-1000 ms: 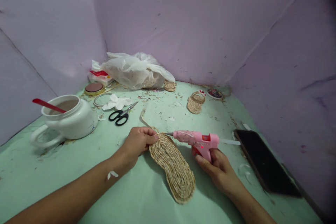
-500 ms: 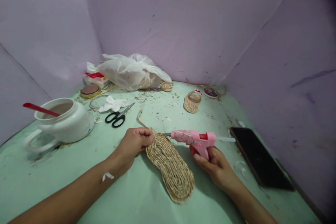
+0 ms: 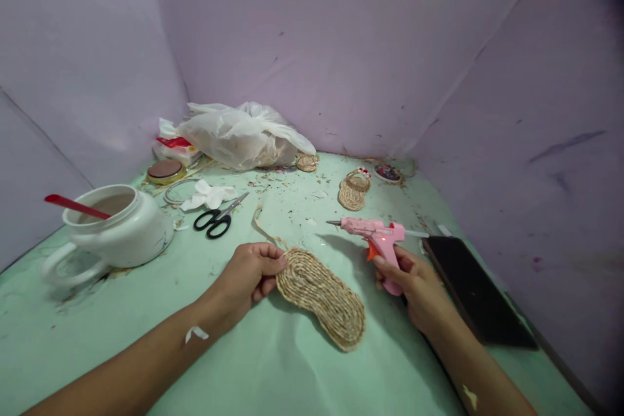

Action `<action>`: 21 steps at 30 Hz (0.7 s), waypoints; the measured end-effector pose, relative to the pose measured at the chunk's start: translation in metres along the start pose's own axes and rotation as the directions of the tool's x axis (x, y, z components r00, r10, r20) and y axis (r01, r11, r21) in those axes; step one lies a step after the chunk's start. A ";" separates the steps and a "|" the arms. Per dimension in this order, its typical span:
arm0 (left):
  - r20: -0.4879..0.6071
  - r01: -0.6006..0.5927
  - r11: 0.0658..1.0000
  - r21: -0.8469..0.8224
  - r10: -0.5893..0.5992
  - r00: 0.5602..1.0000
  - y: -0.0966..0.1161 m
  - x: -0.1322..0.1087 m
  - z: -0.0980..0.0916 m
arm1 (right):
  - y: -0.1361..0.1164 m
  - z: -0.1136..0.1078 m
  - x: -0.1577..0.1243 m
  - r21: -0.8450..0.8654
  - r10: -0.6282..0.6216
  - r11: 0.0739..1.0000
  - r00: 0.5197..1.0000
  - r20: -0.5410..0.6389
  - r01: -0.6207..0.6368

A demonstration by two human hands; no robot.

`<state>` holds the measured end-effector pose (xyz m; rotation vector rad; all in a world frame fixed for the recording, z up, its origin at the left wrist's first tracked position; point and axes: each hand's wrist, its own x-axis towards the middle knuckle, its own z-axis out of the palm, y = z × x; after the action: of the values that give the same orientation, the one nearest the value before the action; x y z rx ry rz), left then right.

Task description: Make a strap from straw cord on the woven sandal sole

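flat tan sole of coiled fibre cord (image 3: 324, 299) looks mostly wound, far end pinched in the left hand (image 3: 257, 272) over the pale green worktop (image 3: 234, 364), thin tan strip (image 3: 266, 233) there loose so likely left to fix, right hand (image 3: 410, 277) grasping the pink plastic glue gun (image 3: 365, 227), nozzle clear.

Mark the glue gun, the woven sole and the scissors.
Glue gun (image 3: 369, 227), head view: on its pink barrel.
Woven sole (image 3: 322, 296), head view: middle of its coiled face.
Scissors (image 3: 222, 212), head view: near the pivot.

I see a pink glue gun (image 3: 364, 227), a tan sole (image 3: 322, 296) with loopy stripes, and a pale green table (image 3: 219, 370).
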<state>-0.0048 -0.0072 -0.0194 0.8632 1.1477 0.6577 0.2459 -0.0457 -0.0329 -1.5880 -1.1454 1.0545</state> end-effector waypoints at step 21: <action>-0.171 -0.458 0.689 0.562 0.638 0.751 0.028 -0.005 -0.021 | -0.046 0.046 -0.025 -0.292 -0.111 0.937 0.954 0.278 0.194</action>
<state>-0.0264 0.0084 0.0031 1.6296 1.4154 1.0872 0.1874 -0.0537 0.0030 -1.6011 -1.6589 1.0309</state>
